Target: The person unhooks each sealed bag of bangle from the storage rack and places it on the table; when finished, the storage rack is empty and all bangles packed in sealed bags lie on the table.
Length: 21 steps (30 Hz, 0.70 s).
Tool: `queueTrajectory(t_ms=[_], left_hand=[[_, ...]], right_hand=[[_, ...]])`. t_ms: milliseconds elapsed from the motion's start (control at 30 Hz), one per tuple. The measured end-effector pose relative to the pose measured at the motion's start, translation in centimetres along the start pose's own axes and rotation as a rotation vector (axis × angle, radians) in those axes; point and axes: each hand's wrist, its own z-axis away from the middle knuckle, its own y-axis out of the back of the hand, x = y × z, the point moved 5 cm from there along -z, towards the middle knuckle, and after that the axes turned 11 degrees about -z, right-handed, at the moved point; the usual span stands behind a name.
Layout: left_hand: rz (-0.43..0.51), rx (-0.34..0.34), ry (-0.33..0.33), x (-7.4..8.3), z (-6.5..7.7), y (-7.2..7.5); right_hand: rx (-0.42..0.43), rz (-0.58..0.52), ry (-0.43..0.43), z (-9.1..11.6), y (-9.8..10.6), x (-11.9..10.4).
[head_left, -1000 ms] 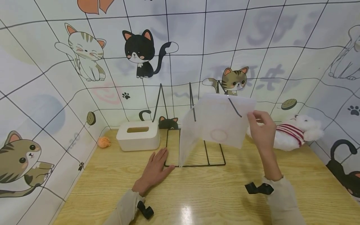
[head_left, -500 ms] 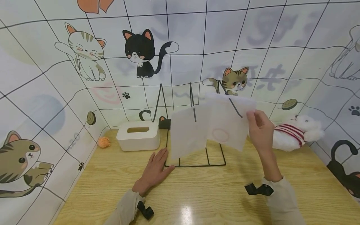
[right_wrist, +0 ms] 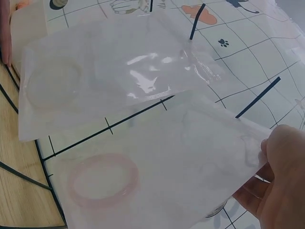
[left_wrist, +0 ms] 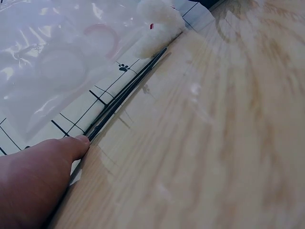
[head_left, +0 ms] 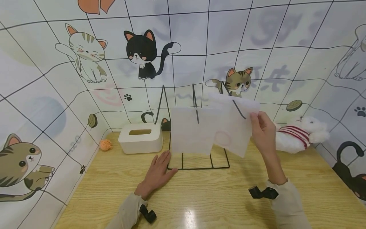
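Note:
Two translucent white bags hang on prongs of a black wire rack (head_left: 200, 169). My right hand (head_left: 263, 132) pinches the upper right edge of the right bag (head_left: 233, 125), which hangs tilted with a prong through its top. A pinkish ring (right_wrist: 102, 201) shows inside that bag in the right wrist view. Next to it, the left bag (head_left: 191, 133) hangs nearly straight, with a pale round shape faintly visible. Palm down, my left hand (head_left: 157, 173) lies on the table at the rack's left front corner. Its thumb (left_wrist: 62, 149) touches the base wire.
A white tissue box (head_left: 140, 140) stands left of the rack, beside an orange yarn ball (head_left: 105, 144). On the right lies a white plush toy (head_left: 293, 140) in a red-striped top. A cat-printed cloth (head_left: 183, 73) backs the wooden table (head_left: 211, 200).
The left bag has swung round from edge-on to face me and settled flatter. My right hand has shifted slightly left, still pinching the right bag. My left hand has not moved.

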Motion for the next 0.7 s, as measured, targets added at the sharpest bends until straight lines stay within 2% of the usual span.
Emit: queueTrajectory(t_ms=[200, 467, 700], left_hand=[[0.001, 0.0, -0.001, 0.12, 0.04, 0.23], [0.02, -0.014, 0.002, 0.23, 0.05, 0.26], [0.009, -0.015, 0.001, 0.21, 0.08, 0.27]], right_hand=[[-0.015, -0.041, -0.012, -0.04, -0.27, -0.22], [0.017, 0.001, -0.015, 0.19, 0.08, -0.24], [0.056, -0.056, 0.036, 0.31, 0.52, -0.74]])
